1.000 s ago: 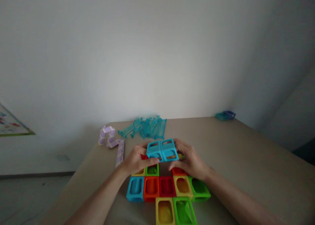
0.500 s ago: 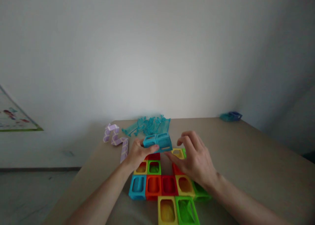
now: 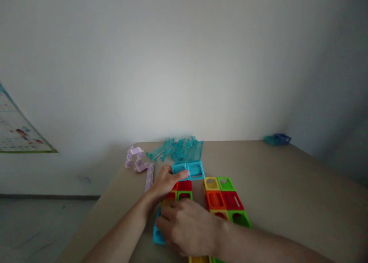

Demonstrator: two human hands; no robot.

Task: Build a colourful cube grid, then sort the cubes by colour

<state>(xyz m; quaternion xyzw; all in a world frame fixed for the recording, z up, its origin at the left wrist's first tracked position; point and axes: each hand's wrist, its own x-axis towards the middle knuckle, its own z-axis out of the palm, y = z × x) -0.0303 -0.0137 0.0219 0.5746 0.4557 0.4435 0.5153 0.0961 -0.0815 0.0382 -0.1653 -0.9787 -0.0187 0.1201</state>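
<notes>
A pair of joined blue blocks with hollow tops is held by my left hand, its thumb along the near edge. Below it sit red and green blocks. My right hand is over the lower left blocks, fingers curled down; what its fingertips touch is hidden. A light blue block shows at its left. Right of the hands stand joined yellow, green, orange and red blocks. More yellow and green blocks show under my right wrist.
Translucent teal plastic pieces lie in a heap at the table's back. A lilac folded snake-like strip is at the left. A dark blue and teal object sits at the far right corner. A poster hangs on the left wall.
My right hand has moved left and nearer, from the right-hand blocks to the lower left ones. The blue pair in my left hand has tilted so its hollow tops show. The view has shifted slightly.
</notes>
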